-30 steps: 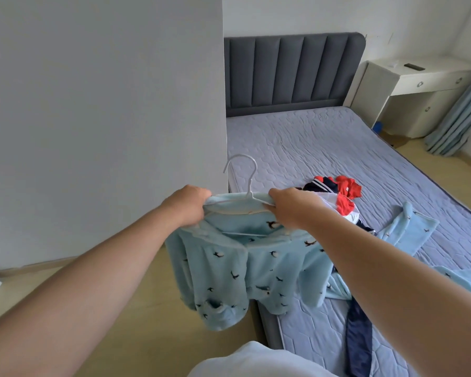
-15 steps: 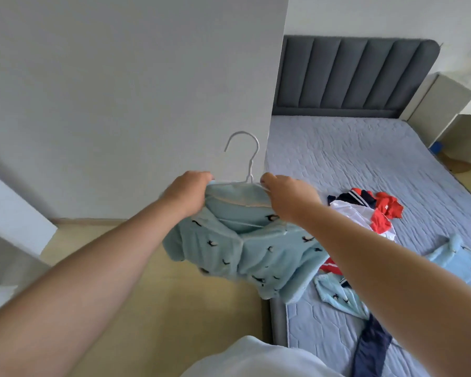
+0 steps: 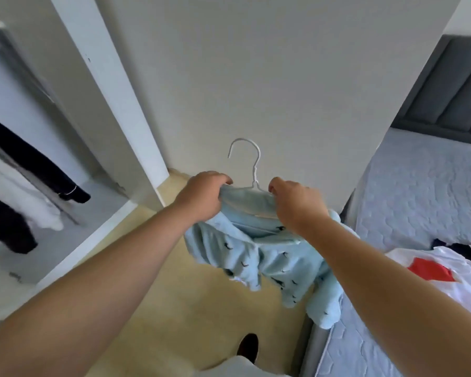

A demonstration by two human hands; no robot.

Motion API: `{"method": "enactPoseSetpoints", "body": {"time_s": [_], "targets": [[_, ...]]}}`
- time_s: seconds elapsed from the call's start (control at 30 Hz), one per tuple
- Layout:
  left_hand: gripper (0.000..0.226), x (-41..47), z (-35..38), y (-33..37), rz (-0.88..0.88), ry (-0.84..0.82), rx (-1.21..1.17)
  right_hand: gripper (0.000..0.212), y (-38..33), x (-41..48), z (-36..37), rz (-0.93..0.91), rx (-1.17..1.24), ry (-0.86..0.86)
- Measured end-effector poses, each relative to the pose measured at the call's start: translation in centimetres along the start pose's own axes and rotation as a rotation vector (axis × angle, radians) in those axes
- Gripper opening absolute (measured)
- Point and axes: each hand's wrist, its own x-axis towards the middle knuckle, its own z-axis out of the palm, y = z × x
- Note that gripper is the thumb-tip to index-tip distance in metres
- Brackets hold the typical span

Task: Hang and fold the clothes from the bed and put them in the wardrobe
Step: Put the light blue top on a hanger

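Observation:
A light blue fleece top [image 3: 259,257] printed with small dark penguins hangs on a white wire hanger [image 3: 249,161], whose hook points up. My left hand [image 3: 201,195] grips the top's left shoulder over the hanger. My right hand [image 3: 297,204] grips the right shoulder. The garment dangles over the yellow floor beside the bed. The open wardrobe [image 3: 74,235] stands at the left with dark and white clothes [image 3: 36,170] hanging inside. A red, white and navy heap of clothes [image 3: 446,270] lies on the bed at the right.
The wardrobe's white side panel [image 3: 256,77] fills the middle, straight ahead. The bed [image 3: 424,191] with a grey-blue mattress and a dark grey headboard [image 3: 452,91] lies at the right. My dark shoe [image 3: 247,346] stands on the yellow floor [image 3: 191,308].
My view has swung left, away from the bed. The open wardrobe has come into sight and the bed has slid to the right edge. Both hands keep their hold on the hangered top.

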Motion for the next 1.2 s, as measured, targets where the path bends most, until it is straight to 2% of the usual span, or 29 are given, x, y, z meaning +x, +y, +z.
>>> {"method": "enactPoseSetpoints", "body": {"time_s": [0.1,0.17,0.3,0.5,0.67,0.9,1.2], "targets": [[0.033,-2.7,-1.8,-1.8,0.058,0.08,-0.143,0.028,-4.3,0.7,0.7,-0.079,-0.026,-0.019],[0.023,-4.0,-2.6,-2.7,0.036,0.127,-0.21,0.025,-7.1,1.5,0.9,-0.104,-0.035,-0.037],[0.039,-5.3,-4.5,-7.0,-0.113,0.262,-0.233,0.024,-13.2,3.6,1.4,-0.168,-0.042,-0.057],[0.032,-5.6,-7.2,-17.3,-0.283,0.375,-0.344,0.009,-24.2,9.6,3.1,-0.295,-0.091,-0.182],[0.032,-3.5,-10.0,-28.8,-0.357,0.382,-0.357,0.019,-33.2,16.3,5.9,-0.422,0.001,-0.227],[0.029,0.9,-14.4,-43.8,-0.384,0.387,-0.398,0.008,-44.9,25.9,8.3,-0.394,-0.037,-0.188],[0.031,10.0,-19.7,-58.6,-0.363,0.43,-0.344,0.01,-55.4,40.9,10.1,-0.373,-0.024,-0.115]]}}
